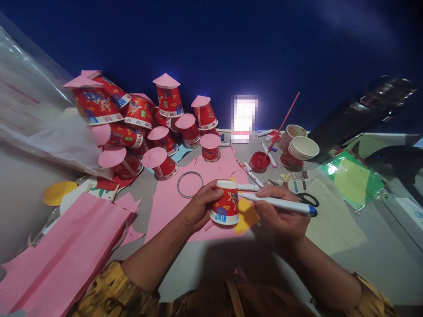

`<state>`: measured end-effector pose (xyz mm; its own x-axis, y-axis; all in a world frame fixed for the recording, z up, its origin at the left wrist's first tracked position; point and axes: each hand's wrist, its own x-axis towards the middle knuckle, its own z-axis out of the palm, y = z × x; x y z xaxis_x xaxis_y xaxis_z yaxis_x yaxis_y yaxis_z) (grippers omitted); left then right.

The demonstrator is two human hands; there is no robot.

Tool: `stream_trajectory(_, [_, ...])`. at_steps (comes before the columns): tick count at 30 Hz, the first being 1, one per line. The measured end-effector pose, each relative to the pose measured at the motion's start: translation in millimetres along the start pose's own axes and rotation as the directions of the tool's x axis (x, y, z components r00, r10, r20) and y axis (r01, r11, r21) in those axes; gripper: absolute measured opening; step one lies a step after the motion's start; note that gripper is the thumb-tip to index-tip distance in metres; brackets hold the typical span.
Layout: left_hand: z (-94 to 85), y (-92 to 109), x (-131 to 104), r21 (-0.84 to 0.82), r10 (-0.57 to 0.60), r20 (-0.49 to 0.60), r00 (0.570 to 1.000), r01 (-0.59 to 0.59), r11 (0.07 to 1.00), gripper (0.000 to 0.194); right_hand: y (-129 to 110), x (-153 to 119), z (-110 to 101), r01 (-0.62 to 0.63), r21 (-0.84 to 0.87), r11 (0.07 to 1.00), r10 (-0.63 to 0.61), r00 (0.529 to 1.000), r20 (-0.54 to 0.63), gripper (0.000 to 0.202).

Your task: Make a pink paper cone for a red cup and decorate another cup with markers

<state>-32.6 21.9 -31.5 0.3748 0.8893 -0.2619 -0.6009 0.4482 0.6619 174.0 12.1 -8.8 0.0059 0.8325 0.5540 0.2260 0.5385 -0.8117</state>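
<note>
"What's the largest thing before you?"

"The large pink sheet (168, 211), with capped red cups (168, 102) crowded at its far left."

"And the decorated cup (226, 203)?"

"Over the sheet's near right part, in my left hand (200, 206). Its narrow end points up and its wide rim down, so its long axis stands nearly upright."

"The marker (286, 204)?"

"It lies across my right hand (287, 220), long axis left to right. The tip points left, at the cup's right side; the blue end is right and slightly nearer me."

"Your fingers?"

"Left ones spread about a cup's width, thumb on its front left; right ones closed narrowly round the barrel."
</note>
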Motion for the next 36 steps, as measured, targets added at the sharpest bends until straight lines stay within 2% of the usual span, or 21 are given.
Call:
stream_trajectory(2, [-0.1, -1, 1, 0.003, 0.009, -0.001, 1.000, -0.009, 1.000, 0.039, 3, -2, 0, 0.136, -0.051, 0.989, -0.135, 0.991, 0.019, 0.007])
stream_trajectory(4, [-0.5, -1, 1, 0.006, 0.016, -0.001, 1.000, -0.016, 1.000, 0.039, 4, 0, 0, 0.209, -0.079, 0.975, -0.206, 0.978, 0.041, 0.007])
stream_trajectory(12, [0.5, -1, 1, 0.020, 0.015, 0.007, 1.000, -0.015, 1.000, 0.043, 3, 6, -1, 0.311, -0.123, 0.942, -0.297, 0.947, 0.126, 0.008])
stream_trajectory(36, [3.9, -2, -1, 0.056, 0.013, 0.007, 1.000, -0.014, 0.998, 0.047, -4, 15, 1, 0.416, -0.150, 0.897, -0.386, 0.902, 0.196, 0.010])
